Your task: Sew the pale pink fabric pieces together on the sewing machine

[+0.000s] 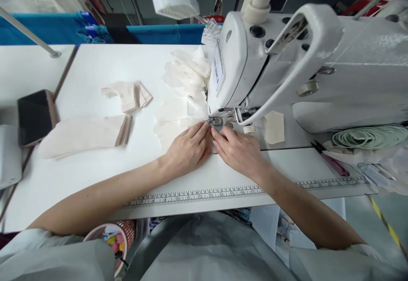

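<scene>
Cream fabric (174, 117) lies gathered under the needle area of a white sewing machine (234, 60), with a ruffled bundle spreading behind it to the left. My left hand (188, 147) presses its closed fingers on this fabric, just left of the presser foot (217, 121). Close by on the right, my right hand (239, 149) has its fingers curled at the fabric's edge, thumb and fingertips near the foot. The fingertips of both hands almost meet. My hands hide part of the cloth beneath them.
Folded cream pieces lie in a small stack (127, 96) and a longer stack (87, 136) on the left. A black box (36, 117) stands farther left. Right of the machine are a cream patch (274, 127), purple-handled snips (333, 162) and coiled green cord (369, 137). A ruler strip (204, 196) runs along the front edge.
</scene>
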